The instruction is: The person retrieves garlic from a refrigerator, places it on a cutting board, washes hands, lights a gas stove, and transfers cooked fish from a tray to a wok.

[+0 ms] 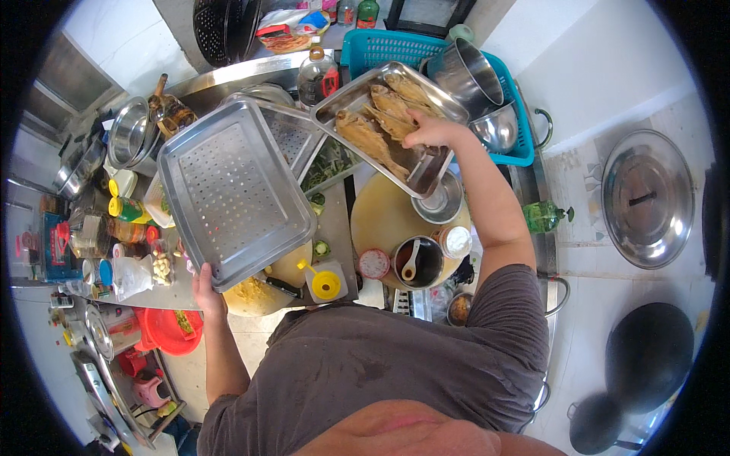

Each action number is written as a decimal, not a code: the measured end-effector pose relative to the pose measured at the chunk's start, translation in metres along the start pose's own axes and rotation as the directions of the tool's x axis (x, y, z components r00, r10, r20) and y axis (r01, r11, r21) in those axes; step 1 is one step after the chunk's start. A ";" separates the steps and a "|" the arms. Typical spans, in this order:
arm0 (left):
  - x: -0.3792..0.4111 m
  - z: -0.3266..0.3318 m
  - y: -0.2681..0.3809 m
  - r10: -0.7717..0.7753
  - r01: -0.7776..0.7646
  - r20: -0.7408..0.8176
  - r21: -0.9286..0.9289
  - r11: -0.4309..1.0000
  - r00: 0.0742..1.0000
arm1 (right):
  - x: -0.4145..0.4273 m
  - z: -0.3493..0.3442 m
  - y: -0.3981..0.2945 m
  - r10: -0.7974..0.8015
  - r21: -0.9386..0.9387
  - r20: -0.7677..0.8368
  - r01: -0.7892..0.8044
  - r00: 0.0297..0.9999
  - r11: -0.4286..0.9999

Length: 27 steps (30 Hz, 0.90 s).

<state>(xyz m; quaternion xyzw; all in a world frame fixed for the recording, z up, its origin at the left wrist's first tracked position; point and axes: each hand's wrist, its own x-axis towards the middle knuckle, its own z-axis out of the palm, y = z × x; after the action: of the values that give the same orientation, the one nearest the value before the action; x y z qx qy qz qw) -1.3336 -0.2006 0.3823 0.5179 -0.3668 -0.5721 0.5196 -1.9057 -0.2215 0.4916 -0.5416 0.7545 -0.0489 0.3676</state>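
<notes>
My left hand (pixel 211 293) grips the near corner of a perforated metal tray (pixel 236 196), tilted up on the left side. Part of another perforated tray (pixel 288 134) shows behind it. To the right, a rectangular stainless steel tray (pixel 425 179) holds several whole browned fish (pixel 365 139), apparently fried. My right hand (pixel 433 131) reaches into this tray from its right side, thumb and forefinger spread beside the fish. Whether those fingers pinch a fish is hidden. Beneath the fish tray's near corner sits a small metal bowl (pixel 442 199) on a round cutting board (pixel 370 199).
A metal pot (pixel 419 273) with a white spoon and an open white jar (pixel 456 242) stand on the board. Behind is a teal basket (pixel 393 43) of pots. A yellow-capped container (pixel 328 285) and a knife (pixel 284 286) lie near me. Bottles and jars (pixel 128 231) crowd the left.
</notes>
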 end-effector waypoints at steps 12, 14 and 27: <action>0.025 -0.008 -0.011 -0.045 0.042 0.042 0.064 0.997 0.998 | -0.037 -0.008 0.008 -0.117 0.853 0.159 -0.077 0.980 0.515; 0.005 0.042 0.043 0.185 -0.191 0.048 0.244 0.951 0.982 | -0.048 -0.008 -0.010 -0.196 0.871 0.098 0.011 0.976 0.491; 0.010 0.033 0.100 0.057 -0.129 0.277 0.249 0.960 0.959 | -0.036 0.051 -0.233 -0.445 0.653 0.057 0.304 0.894 0.694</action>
<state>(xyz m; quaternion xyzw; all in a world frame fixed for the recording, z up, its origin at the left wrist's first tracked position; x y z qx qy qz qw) -1.3437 -0.2339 0.4825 0.4828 -0.5305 -0.5573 0.4182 -1.6875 -0.2701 0.5830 -0.5322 0.5234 -0.3141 0.5867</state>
